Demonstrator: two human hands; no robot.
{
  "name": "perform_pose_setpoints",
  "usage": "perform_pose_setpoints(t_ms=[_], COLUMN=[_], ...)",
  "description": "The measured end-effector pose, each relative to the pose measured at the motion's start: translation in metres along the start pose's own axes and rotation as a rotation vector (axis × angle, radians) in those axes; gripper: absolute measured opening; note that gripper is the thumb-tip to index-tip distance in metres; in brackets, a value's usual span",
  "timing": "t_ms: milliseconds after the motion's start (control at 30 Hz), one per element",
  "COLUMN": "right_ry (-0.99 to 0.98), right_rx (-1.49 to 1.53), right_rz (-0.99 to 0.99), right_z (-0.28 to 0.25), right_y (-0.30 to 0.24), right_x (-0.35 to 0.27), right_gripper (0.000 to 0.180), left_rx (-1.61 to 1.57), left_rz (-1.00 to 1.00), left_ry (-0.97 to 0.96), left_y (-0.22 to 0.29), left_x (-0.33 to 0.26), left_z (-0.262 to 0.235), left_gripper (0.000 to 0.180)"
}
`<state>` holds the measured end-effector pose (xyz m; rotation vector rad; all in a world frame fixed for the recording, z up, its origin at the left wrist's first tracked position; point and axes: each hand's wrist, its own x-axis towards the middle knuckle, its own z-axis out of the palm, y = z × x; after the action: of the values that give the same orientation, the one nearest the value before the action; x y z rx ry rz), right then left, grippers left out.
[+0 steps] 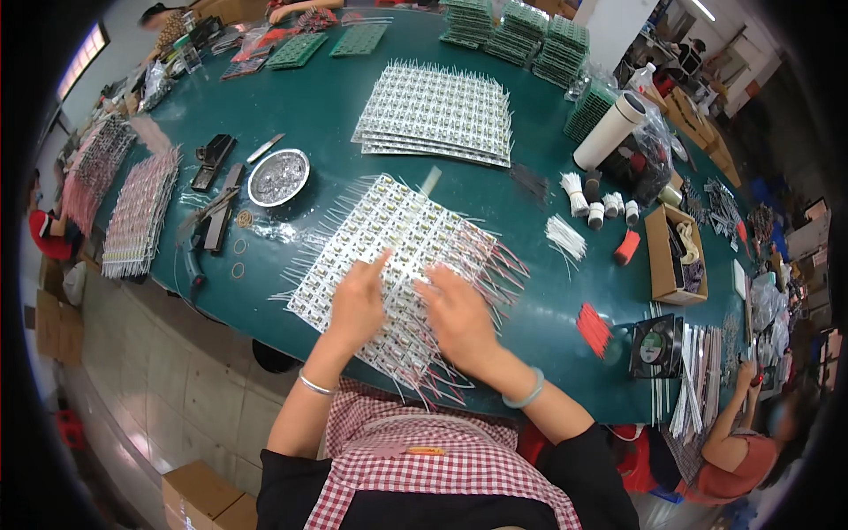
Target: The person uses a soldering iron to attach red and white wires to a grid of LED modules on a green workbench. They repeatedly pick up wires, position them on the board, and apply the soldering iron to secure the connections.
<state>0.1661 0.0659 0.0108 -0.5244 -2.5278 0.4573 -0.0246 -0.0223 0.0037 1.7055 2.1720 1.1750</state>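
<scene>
Wired panel (397, 231): right and nearside of the silver bowl (305, 183), beneath both hands, corner-on, long axis unclear | left hand (358, 302): bowl-side, index extended | right hand (459, 316): farther from the bowl, fingers loosely bent; cannot tell whether either pinches anything

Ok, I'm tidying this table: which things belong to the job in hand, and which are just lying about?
Likely job things:
white panel beneath left hand and right hand
stacked white panels
loose white wires
red wire bundle

Probably lying about:
white flask
cardboard box
clear plastic bag
</scene>
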Motion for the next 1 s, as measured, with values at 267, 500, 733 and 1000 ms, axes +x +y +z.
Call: perform_pose_setpoints(t_ms=[267,500,733,1000], right_ry=[-0.417,-0.461,0.119,0.373], right_rx=[-0.07,-0.014,0.028,-0.541], right_rz=[-0.13,-0.088,0.249,0.598], right_z=[0.001,-0.013,-0.062,-0.109], right_y=[-0.039,-0.031,0.0,0.08], right_x=[-0.042,-0.05,-0.091,-0.169], right_gripper=[0.065,0.062,0.043,0.035], left_rx=[0.453,0.568,0.397,0.284], left_rz=[-0.106,-0.062,-0.049,-0.446], left_ry=[0.061,0.001,-0.007,0.589], left_y=[-0.044,-0.042,-0.048,-0.152], left_x=[0.0,-0.011,-0.017,-0.029], left_z=[-0.031,-0.025,-0.026,-0.102], left_gripper=[0.055,0.059,0.046,0.044])
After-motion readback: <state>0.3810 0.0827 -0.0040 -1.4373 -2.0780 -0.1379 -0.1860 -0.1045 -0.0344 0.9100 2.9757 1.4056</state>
